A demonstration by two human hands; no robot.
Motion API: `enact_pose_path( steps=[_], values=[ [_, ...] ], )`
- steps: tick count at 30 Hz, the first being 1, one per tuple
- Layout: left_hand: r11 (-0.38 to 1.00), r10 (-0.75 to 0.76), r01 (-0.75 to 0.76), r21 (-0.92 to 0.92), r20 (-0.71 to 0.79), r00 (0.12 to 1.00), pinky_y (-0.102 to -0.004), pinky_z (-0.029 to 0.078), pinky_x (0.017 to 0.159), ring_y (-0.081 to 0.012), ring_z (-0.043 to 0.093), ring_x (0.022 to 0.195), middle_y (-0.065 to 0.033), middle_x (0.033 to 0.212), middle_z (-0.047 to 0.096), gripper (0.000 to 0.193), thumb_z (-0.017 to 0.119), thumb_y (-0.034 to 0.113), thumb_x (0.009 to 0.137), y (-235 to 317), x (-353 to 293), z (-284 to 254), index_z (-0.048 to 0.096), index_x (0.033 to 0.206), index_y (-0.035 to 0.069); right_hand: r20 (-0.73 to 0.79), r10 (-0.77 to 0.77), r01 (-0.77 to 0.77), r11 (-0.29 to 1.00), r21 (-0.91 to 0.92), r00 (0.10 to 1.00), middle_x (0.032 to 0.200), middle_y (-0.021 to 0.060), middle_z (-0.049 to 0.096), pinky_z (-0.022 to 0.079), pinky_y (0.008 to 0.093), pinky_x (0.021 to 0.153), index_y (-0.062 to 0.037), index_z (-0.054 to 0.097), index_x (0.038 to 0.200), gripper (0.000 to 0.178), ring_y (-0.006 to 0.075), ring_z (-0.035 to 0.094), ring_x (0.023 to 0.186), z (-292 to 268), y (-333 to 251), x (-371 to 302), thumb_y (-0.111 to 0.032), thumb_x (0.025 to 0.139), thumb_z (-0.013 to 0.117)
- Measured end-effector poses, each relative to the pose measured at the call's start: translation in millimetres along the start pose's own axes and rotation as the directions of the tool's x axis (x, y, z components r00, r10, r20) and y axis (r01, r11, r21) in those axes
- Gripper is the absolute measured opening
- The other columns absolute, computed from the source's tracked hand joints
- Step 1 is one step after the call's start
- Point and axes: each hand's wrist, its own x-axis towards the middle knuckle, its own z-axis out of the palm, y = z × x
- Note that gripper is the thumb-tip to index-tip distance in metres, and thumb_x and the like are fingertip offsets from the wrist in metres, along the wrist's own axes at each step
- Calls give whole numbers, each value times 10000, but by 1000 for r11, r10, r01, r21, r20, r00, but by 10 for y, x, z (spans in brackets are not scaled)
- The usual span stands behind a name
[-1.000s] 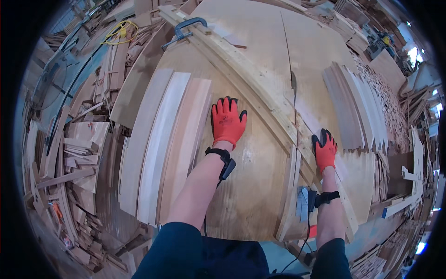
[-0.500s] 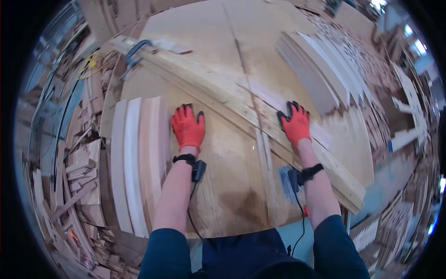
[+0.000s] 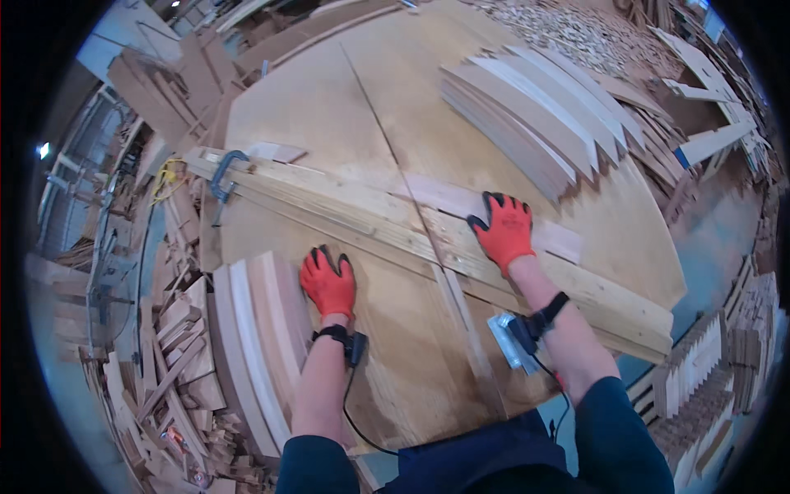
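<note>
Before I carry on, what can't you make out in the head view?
All in the head view:
Palms of the red-and-black-gloved left hand and right hand: hidden beneath the hands' backs.
Flat bluish rectangular item: partly covered by the black box-shaped wrist device.
Small orange item among the brown wood scraps: too small to identify.
Stacked brown wooden pieces, far right: cut off by the picture's black rim.

Scrap wood (image 3: 196, 412) is lying heaped on L side, w/ a yellow cord (image 3: 167, 178) looping nr its far end. Small wood pcs (image 3: 568, 37) are lying piled top R; stacked slats (image 3: 695, 366) are sitting lower R.
</note>
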Motion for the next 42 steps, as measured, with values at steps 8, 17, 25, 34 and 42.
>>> enact_pose_path(
  steps=[8,17,25,34,42],
  values=[
    [998,-38,41,-52,43,998,-531,255,1170,-388,445,1338,-192,1412,525,596,678,378,884,46,83,-204,558,1377,65,290,-155,227,945,-235,945,1162,125,620,490,429,897,-138,633,1185,432,305,617,1083,-427,-67,720,-368,843,761],
    [961,200,-161,-227,164,966,-550,235,1170,-328,487,1319,-141,1310,616,601,682,501,860,1217,1056,-278,638,1286,79,197,-198,228,962,-148,960,1341,173,540,440,507,993,-155,563,1380,551,362,517,1215,-459,247,212,-397,898,676],
    [996,82,-76,-35,564,822,-512,417,1037,-350,621,1152,-175,1175,684,626,687,566,772,2017,1447,-260,706,1126,50,421,135,-33,970,-240,897,1376,181,535,458,528,990,-98,443,1489,781,373,552,1207,-1283,1021,-287,-571,894,623],
    [232,626,-529,-817,541,-561,-453,535,912,-380,665,1079,-195,1108,689,472,694,338,759,2643,302,-2225,663,1135,55,568,190,-77,973,-217,801,1312,198,594,511,457,978,-61,450,1456,832,349,628,1168,-1557,1482,-508,-616,864,635],
    [642,270,-535,-549,-491,828,-501,439,1018,-422,547,1201,-234,1308,580,668,796,273,802,3509,1478,-2387,545,1335,-40,550,112,-2,980,-197,828,1278,203,606,511,464,976,-30,467,1432,799,355,621,1178,-1585,1511,-592,-597,889,610]
  ],
)
